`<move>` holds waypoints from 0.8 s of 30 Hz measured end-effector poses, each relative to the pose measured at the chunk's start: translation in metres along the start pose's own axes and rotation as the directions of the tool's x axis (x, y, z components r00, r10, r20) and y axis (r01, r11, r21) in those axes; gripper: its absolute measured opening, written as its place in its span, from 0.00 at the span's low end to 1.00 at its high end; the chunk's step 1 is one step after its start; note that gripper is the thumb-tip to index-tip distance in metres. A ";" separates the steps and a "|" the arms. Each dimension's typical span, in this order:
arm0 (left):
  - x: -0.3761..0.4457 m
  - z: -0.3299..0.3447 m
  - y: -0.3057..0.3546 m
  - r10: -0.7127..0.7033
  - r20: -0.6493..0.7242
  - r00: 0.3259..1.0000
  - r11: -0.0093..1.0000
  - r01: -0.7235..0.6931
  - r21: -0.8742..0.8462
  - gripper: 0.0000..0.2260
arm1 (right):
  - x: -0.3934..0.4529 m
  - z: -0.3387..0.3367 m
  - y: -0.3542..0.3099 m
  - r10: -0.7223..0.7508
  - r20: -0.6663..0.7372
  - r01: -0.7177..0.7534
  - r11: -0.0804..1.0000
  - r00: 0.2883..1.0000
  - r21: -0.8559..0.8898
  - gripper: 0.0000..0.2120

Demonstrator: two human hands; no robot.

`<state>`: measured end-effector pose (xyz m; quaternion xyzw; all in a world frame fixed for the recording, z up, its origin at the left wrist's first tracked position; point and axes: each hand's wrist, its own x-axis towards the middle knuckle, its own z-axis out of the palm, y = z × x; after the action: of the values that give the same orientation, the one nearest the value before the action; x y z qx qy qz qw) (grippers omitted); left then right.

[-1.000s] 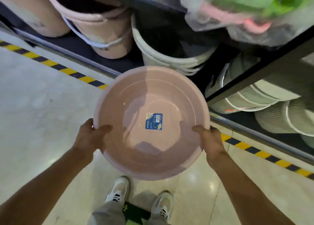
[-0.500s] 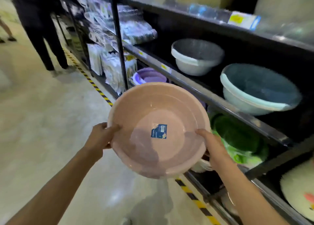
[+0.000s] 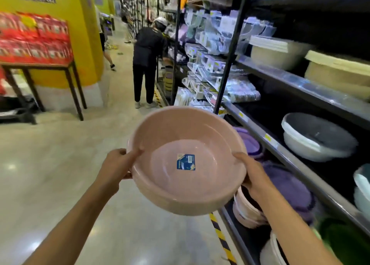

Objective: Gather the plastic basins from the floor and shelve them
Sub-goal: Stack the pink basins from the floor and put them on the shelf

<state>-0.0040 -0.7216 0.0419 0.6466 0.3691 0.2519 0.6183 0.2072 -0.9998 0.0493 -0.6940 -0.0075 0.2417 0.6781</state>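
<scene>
Currently a round pale-pink plastic basin (image 3: 187,160) with a blue label inside is held in the air over the aisle floor, just beside the dark metal shelving (image 3: 296,162); the left hand (image 3: 117,164) is closed on its left rim and the right hand (image 3: 253,174) on its right rim. To shelve it well, the basin should be kept level and matched to the stack of pink basins (image 3: 247,210) on the low tier. Clearance under the shelf edge above looks tight, while open floor is left on the aisle side.
</scene>
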 end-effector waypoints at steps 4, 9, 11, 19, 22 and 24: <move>0.045 -0.040 0.000 -0.020 -0.046 0.999 1.000 0.020 -0.004 0.25 | 0.037 0.061 -0.013 0.001 0.044 0.000 1.000 0.999 -0.018 0.24; 0.101 -0.067 0.001 -0.051 -0.078 0.996 0.999 0.052 0.014 0.19 | 0.081 0.115 -0.019 0.048 0.080 -0.048 0.999 0.996 -0.010 0.21; 0.124 -0.070 0.003 -0.063 -0.081 0.995 0.998 0.064 0.011 0.18 | 0.102 0.132 -0.023 0.055 0.073 -0.054 0.999 0.996 -0.004 0.21; 0.238 -0.047 0.022 -0.083 -0.090 0.992 0.996 0.084 0.002 0.17 | 0.214 0.175 -0.051 0.050 0.105 -0.054 0.998 0.993 0.029 0.15; 0.283 -0.032 0.035 -0.073 -0.099 0.992 0.997 0.074 0.008 0.17 | 0.265 0.191 -0.070 0.021 0.087 -0.025 0.998 0.996 0.049 0.16; 0.312 -0.026 0.045 -0.064 -0.106 0.992 0.997 0.068 0.029 0.16 | 0.292 0.203 -0.084 0.007 0.094 -0.011 0.999 0.996 0.040 0.18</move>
<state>0.1709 -0.4577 0.0485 0.6297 0.4265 0.2590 0.5954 0.4218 -0.7035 0.0407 -0.6682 -0.0313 0.2771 0.6897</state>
